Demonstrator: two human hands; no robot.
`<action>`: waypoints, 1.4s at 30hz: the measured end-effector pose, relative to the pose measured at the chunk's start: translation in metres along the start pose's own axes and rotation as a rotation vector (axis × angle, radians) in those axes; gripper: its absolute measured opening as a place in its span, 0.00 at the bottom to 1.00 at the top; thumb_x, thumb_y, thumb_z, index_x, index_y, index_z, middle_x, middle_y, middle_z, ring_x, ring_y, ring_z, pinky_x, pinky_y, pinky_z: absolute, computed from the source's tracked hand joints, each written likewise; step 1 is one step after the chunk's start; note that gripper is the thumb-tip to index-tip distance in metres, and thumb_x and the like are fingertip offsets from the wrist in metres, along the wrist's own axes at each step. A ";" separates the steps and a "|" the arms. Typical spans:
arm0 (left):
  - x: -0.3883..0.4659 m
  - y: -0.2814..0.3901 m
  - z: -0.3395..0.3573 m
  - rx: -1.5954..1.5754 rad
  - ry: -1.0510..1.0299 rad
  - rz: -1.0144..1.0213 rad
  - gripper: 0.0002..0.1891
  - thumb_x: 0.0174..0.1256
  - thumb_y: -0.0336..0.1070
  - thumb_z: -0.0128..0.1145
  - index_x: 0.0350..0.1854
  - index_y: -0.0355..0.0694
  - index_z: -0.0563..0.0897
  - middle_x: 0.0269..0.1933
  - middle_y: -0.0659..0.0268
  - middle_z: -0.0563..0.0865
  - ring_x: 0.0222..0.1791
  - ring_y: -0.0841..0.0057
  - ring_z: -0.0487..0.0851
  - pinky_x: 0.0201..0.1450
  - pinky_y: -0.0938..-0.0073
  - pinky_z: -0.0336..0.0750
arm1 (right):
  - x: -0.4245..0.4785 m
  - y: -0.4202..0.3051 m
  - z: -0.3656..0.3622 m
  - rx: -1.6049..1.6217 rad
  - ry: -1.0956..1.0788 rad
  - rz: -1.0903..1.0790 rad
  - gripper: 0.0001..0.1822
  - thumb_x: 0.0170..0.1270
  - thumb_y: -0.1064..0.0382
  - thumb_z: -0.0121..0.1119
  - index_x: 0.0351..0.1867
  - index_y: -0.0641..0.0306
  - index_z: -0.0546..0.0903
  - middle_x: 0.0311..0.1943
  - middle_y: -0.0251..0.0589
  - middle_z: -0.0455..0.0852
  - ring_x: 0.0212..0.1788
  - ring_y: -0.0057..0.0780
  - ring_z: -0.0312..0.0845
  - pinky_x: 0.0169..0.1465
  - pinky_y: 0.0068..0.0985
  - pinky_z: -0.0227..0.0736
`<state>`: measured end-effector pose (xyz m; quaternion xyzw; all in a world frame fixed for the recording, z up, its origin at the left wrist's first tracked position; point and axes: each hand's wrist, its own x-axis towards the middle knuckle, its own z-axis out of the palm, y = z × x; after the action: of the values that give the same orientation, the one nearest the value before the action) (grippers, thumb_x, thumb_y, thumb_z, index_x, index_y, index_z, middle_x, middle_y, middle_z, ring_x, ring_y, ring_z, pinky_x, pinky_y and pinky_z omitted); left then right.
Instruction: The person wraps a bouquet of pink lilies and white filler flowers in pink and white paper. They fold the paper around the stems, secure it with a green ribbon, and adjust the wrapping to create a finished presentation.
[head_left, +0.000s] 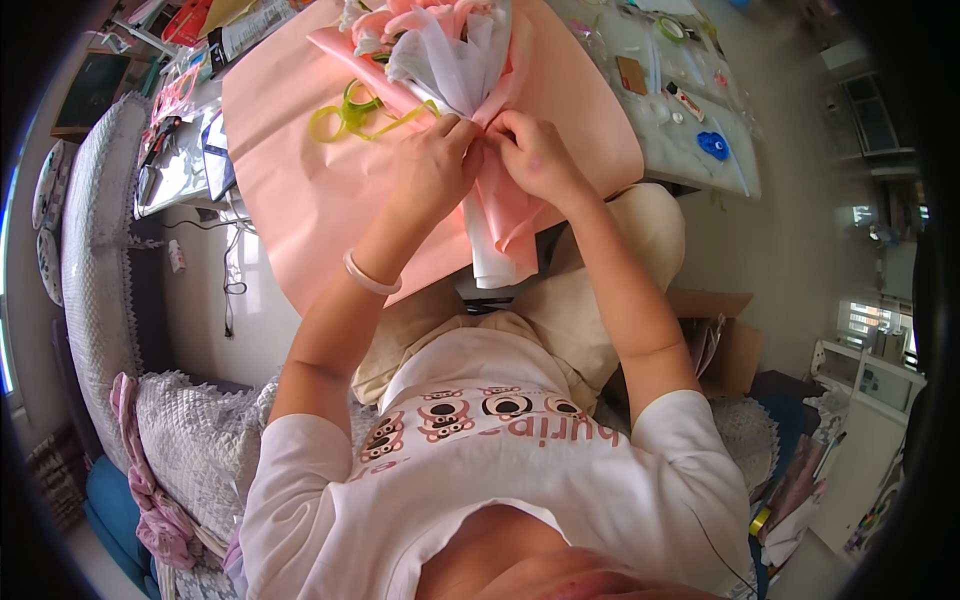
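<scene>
A bouquet of pink and white flowers (420, 22) lies at the top of the view, wrapped in white tulle (450, 64) and pink wrapping paper (517, 199). At its gathered neck, my left hand (442, 157) pinches from the left with bent fingers. My right hand (532, 150) grips the same neck from the right, its fingertips close to the left ones. A yellow-green ribbon (360, 109) lies in loops on the left and runs up to my left hand; its end is hidden there. White wrap (487, 255) sticks out below with the pink paper.
A large pink paper sheet (315, 202) covers much of the table (739, 161) and overhangs its front edge. To the right lie a blue object (712, 145), a small tube (686, 101) and a green tape roll (670, 28). An open cardboard box (739, 352) stands low on the right.
</scene>
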<state>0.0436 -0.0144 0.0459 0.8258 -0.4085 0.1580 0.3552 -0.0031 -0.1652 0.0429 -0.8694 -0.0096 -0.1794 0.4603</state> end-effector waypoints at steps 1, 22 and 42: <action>0.002 0.001 -0.002 -0.002 -0.009 -0.005 0.04 0.54 0.32 0.58 0.31 0.41 0.81 0.28 0.64 0.81 0.23 0.64 0.80 0.25 0.67 0.74 | 0.000 -0.003 -0.002 0.021 0.043 0.021 0.04 0.58 0.71 0.55 0.32 0.70 0.78 0.29 0.46 0.82 0.29 0.37 0.80 0.36 0.28 0.74; -0.005 -0.004 -0.016 -0.007 -0.049 -0.225 0.04 0.59 0.33 0.56 0.30 0.39 0.77 0.26 0.60 0.82 0.24 0.62 0.81 0.28 0.67 0.74 | -0.008 -0.006 -0.013 -0.373 0.055 -0.141 0.04 0.48 0.68 0.57 0.23 0.64 0.74 0.24 0.43 0.75 0.27 0.44 0.75 0.31 0.36 0.73; -0.009 0.004 -0.021 -0.082 -0.027 -0.302 0.05 0.53 0.33 0.60 0.32 0.41 0.83 0.33 0.62 0.83 0.25 0.65 0.82 0.28 0.67 0.75 | 0.008 -0.029 -0.004 -0.334 -0.118 -0.279 0.08 0.55 0.70 0.59 0.37 0.61 0.81 0.30 0.40 0.78 0.31 0.43 0.78 0.33 0.34 0.74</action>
<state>0.0356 0.0041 0.0570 0.8647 -0.2904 0.0751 0.4029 -0.0018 -0.1526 0.0705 -0.9327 -0.1269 -0.1895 0.2793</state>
